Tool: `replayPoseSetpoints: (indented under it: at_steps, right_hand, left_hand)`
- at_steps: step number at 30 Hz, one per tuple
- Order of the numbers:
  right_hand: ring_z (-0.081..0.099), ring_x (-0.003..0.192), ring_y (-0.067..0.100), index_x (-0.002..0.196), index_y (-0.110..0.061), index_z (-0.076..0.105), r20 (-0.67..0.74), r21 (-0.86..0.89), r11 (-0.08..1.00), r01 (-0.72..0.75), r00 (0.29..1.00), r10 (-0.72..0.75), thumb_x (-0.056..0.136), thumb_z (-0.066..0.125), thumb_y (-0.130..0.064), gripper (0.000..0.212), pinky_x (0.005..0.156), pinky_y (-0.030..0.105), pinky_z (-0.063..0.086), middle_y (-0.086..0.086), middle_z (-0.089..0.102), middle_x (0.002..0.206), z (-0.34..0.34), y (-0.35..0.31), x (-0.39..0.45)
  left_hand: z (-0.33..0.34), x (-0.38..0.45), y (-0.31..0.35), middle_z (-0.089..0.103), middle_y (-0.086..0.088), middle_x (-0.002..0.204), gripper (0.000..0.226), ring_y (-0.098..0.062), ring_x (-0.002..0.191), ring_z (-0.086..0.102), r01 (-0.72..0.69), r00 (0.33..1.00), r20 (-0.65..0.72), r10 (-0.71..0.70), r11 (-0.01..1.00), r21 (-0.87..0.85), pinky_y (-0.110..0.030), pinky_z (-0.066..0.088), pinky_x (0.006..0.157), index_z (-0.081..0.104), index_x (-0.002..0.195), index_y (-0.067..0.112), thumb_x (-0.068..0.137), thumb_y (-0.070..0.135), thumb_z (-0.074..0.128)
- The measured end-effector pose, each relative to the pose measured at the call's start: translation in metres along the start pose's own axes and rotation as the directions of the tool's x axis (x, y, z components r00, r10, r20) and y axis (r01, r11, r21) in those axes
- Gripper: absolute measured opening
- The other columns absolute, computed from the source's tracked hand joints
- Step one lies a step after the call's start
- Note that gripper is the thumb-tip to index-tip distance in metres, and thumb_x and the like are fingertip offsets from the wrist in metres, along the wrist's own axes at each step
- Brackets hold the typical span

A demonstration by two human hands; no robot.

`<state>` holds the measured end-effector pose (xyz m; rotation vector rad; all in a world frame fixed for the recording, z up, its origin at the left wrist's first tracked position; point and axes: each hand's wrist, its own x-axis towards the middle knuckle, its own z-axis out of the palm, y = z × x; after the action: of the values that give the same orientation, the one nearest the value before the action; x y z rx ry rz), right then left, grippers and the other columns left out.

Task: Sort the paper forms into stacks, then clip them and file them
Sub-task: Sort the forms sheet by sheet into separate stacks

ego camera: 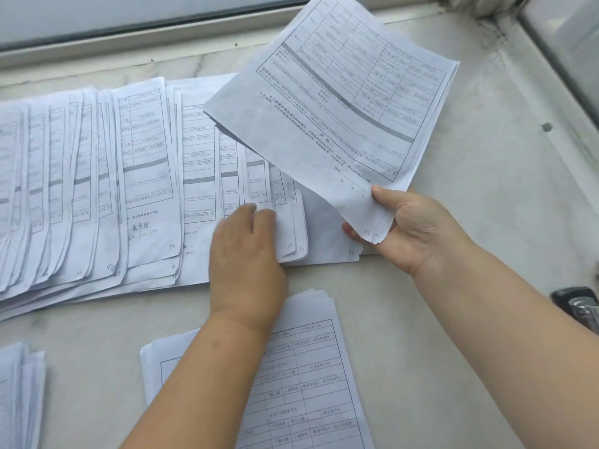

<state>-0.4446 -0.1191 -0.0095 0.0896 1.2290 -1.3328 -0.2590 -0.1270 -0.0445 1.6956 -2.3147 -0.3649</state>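
Where forms (146, 176) fan out, a marble sill (470, 222) meets windows (97, 14).

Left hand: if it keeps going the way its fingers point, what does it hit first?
The left hand already touches the fanned row of forms; going on, it would probably slide under the lifted sheaf, though depth is unclear.

Right hand (418, 228) pinching lifted sheaf of forms (340, 102), left hand (246, 247) resting on fanned forms (146, 176), marble ledge (470, 205)

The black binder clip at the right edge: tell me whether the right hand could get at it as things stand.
Probably not yet. The way to the binder clip looks free, beside the right forearm, but the right hand is gripping a sheaf of forms and would need to set it down.
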Motion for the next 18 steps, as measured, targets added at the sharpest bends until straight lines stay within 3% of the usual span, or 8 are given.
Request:
replayPoseSetpoints:
  at_steps: [2, 4, 7, 9, 11, 13, 15, 18]
  right_hand:
    - [0.071, 0.077, 0.018, 0.118, -0.015, 0.061, -0.006, -0.006, 1.000, -0.007, 1.000, 0.007, 0.097, 0.046, 0.000, 0.030, 0.057, 0.031, 0.056, 0.004, 0.073, 0.103, 0.000, 0.000, -0.001]
    - [0.071, 0.078, 0.019, 0.124, -0.015, 0.059, -0.019, -0.030, 0.999, -0.012, 1.000, 0.012, 0.097, 0.046, -0.001, 0.033, 0.053, 0.030, 0.056, 0.005, 0.072, 0.108, 0.001, 0.001, -0.001]
    - [0.071, 0.084, 0.021, 0.124, -0.015, 0.061, -0.010, -0.057, 0.998, 0.005, 1.000, -0.005, 0.097, 0.045, -0.001, 0.034, 0.056, 0.032, 0.058, 0.005, 0.072, 0.110, 0.002, 0.002, -0.003]
    - [0.071, 0.094, 0.022, 0.115, -0.015, 0.063, -0.001, -0.021, 0.997, 0.068, 0.998, -0.068, 0.098, 0.044, 0.001, 0.030, 0.070, 0.038, 0.061, 0.004, 0.073, 0.108, 0.001, -0.004, -0.005]
    - [0.071, 0.097, 0.017, 0.107, -0.019, 0.065, -0.009, -0.055, 0.982, 0.183, 0.983, -0.183, 0.098, 0.044, 0.002, 0.031, 0.079, 0.035, 0.060, -0.001, 0.075, 0.100, -0.003, -0.014, -0.009]
    - [0.071, 0.095, 0.011, 0.106, -0.025, 0.065, -0.005, -0.231, 0.924, 0.306, 0.949, -0.315, 0.097, 0.045, 0.002, 0.034, 0.077, 0.030, 0.058, -0.008, 0.075, 0.098, -0.006, -0.025, -0.012]
    - [0.071, 0.091, 0.007, 0.103, -0.027, 0.064, 0.040, -0.420, 0.831, 0.365, 0.922, -0.385, 0.096, 0.048, 0.001, 0.033, 0.075, 0.026, 0.057, -0.012, 0.074, 0.095, -0.007, -0.029, -0.013]
    - [0.070, 0.087, 0.010, 0.094, -0.026, 0.064, 0.098, -0.620, 0.709, 0.336, 0.930, -0.355, 0.094, 0.050, 0.000, 0.030, 0.072, 0.025, 0.056, -0.012, 0.072, 0.092, 0.003, -0.018, -0.005]
  left_hand:
    - [-0.005, -0.006, -0.015, 0.047, -0.018, 0.136, 0.070, -0.040, 0.131, 0.039, -0.012, 0.998, -0.054, 0.016, 0.997, 0.078, -0.042, 0.011, 0.115, 0.055, 0.125, 0.007, 0.057, -0.012, 0.057]
    - [-0.005, -0.013, -0.031, 0.041, -0.017, 0.145, 0.074, -0.039, 0.138, 0.029, 0.017, 0.997, -0.073, -0.009, 0.994, 0.108, -0.047, 0.001, 0.117, 0.053, 0.132, 0.012, 0.062, -0.008, 0.061]
    - [-0.006, -0.019, -0.049, 0.052, -0.014, 0.138, 0.058, -0.039, 0.130, 0.042, 0.086, 0.994, -0.065, -0.091, 0.993, -0.078, -0.056, 0.027, 0.111, 0.057, 0.130, 0.014, 0.074, 0.005, 0.043]
    - [-0.011, -0.017, -0.050, 0.063, -0.008, 0.116, 0.047, -0.027, 0.110, 0.055, 0.200, 0.958, -0.135, -0.255, 0.924, -0.325, -0.029, 0.039, 0.091, 0.058, 0.127, 0.012, 0.087, 0.011, 0.034]
    - [-0.019, -0.011, -0.047, 0.063, -0.013, 0.099, 0.031, -0.028, 0.096, 0.056, 0.327, 0.828, -0.237, -0.508, 0.781, -0.532, -0.023, 0.034, 0.073, 0.057, 0.120, 0.003, 0.099, 0.015, 0.039]
    - [-0.021, -0.006, -0.052, 0.066, -0.016, 0.100, 0.026, -0.019, 0.093, 0.063, 0.363, 0.625, -0.228, -0.746, 0.537, -0.762, -0.026, 0.043, 0.079, 0.058, 0.111, 0.003, 0.099, 0.020, 0.042]
    - [-0.020, -0.004, -0.060, 0.067, -0.012, 0.109, 0.028, -0.013, 0.095, 0.065, 0.291, 0.480, -0.131, -0.868, 0.299, -0.909, -0.032, 0.050, 0.091, 0.058, 0.111, 0.012, 0.093, 0.032, 0.047]
    - [-0.020, -0.007, -0.063, 0.066, -0.007, 0.116, 0.039, -0.020, 0.107, 0.063, 0.264, 0.416, -0.089, -0.905, 0.214, -0.940, -0.037, 0.048, 0.098, 0.059, 0.117, 0.011, 0.089, 0.037, 0.049]
